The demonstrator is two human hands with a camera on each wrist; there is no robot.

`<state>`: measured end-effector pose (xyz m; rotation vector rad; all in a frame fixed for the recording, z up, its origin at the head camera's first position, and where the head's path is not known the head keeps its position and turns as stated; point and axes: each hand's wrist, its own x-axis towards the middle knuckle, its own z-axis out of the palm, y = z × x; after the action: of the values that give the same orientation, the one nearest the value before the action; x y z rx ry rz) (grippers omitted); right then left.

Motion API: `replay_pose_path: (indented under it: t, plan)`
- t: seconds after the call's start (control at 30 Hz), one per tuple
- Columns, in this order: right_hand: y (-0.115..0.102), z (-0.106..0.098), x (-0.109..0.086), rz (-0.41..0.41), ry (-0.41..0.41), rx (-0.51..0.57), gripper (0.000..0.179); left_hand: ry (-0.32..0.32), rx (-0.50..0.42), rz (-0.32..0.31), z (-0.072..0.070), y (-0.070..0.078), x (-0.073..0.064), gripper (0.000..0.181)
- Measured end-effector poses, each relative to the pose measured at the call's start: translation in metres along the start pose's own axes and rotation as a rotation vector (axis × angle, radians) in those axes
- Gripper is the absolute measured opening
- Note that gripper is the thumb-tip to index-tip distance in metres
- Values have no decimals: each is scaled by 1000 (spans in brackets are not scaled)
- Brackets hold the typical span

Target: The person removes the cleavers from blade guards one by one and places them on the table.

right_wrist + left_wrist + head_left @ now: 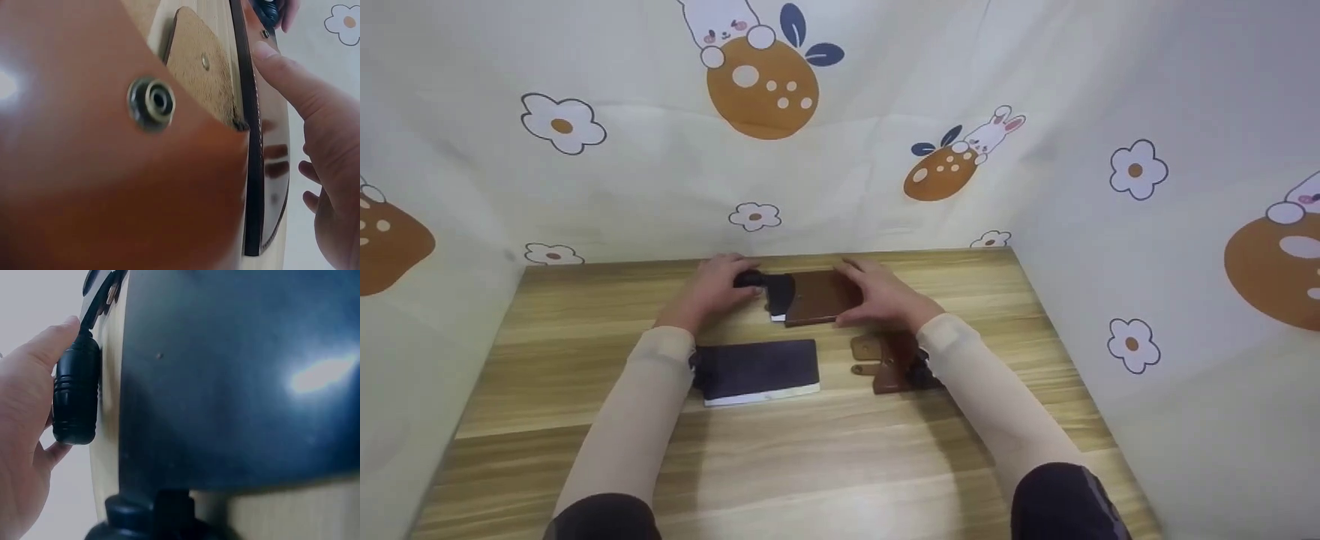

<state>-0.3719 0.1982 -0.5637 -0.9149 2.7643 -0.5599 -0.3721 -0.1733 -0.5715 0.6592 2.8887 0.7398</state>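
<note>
At the back of the table lies a cleaver with a black ribbed handle (76, 388); a brown leather sheath (819, 298) covers most of its blade. My left hand (714, 291) holds that handle, its thumb along the near side. Over the sheath's right end spreads my right hand (885, 294), thumb at the near edge and the other fingers toward the far edge. Some of those fingers (310, 201) stand off the leather. Nearer me, below the left wrist, lies a bare cleaver (761, 367) with a dark blade and pale cutting edge; the wrist partly hides its handle.
Below the right wrist lies a second brown leather sheath (891, 367) with strap tabs and a metal snap (154, 104). A patterned cloth (840, 172) surrounds the wooden table (825, 465) at the back and sides.
</note>
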Motion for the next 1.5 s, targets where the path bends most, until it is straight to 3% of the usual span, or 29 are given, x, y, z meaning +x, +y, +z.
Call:
replay_pose_path:
  t: [0.23,0.4,0.5,0.8,1.23,1.5]
  plan:
    - [-4,11,12,-23,-48,-9,123,16,-111,-31,6,-2,0,56]
    - [-6,19,17,-60,-33,-69,121,55,-225,-49,10,-1,1,52]
    - [-8,22,19,-49,-26,-97,119,73,-248,-55,13,-1,3,48]
    - [-7,25,20,6,-33,-169,116,111,-194,-47,20,0,9,37]
    - [-14,23,20,-8,-21,-203,115,85,-105,-71,21,2,6,32]
    - [-16,16,12,-53,38,-249,114,131,-104,-82,20,10,3,35]
